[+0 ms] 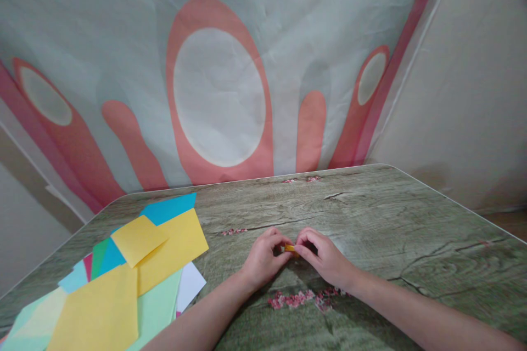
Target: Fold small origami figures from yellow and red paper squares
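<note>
Near the middle of the table, my left hand (265,256) and my right hand (323,255) meet, fingertips almost touching. Between them is a small yellow piece of paper (290,248), folded narrow. The left thumb and fingers pinch its left end, and the right thumb and fingers close on its right end. My fingers cover much of the piece, so its full shape is hidden. To the left of my hands lies a loose pile of coloured paper, with yellow sheets (173,247) uppermost.
The table (370,219) has a wood-grain top with printed pink blossoms (292,299). In the pile are also blue paper (171,207), light green paper (158,307) and white paper (190,285). Behind the far edge hangs a backdrop (222,93) with pink shapes.
</note>
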